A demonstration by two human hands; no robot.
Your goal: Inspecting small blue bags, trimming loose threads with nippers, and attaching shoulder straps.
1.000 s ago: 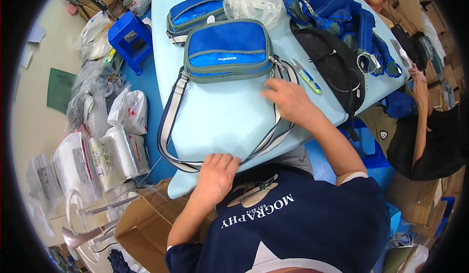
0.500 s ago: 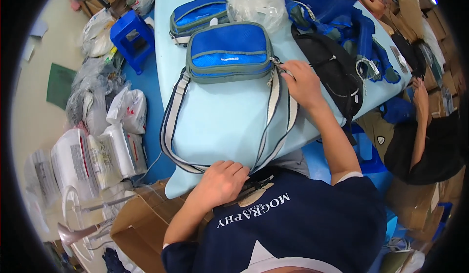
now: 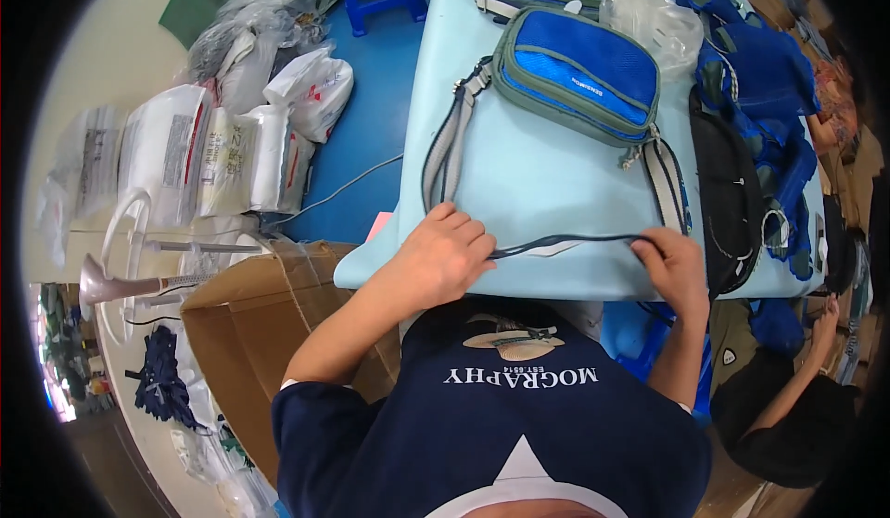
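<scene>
L hand (image 3: 448,255) closed round the striped strap (image 3: 665,186), R hand (image 3: 678,264) pinching it farther along, w/ the blue bag (image 3: 582,71) on the pale-blue table (image 3: 547,179) beyond both; best to keep the 2 grips level & strap untwisted btwn them.

You have a blue bag (image 3: 577,75) with grey-green trim lying slantwise, its pale, dark-edged strap (image 3: 665,182) looped toward you.

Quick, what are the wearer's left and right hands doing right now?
Left hand: closed, holding the striped strap of the blue bag.
Right hand: closed, gripping the same strap further right.
</scene>
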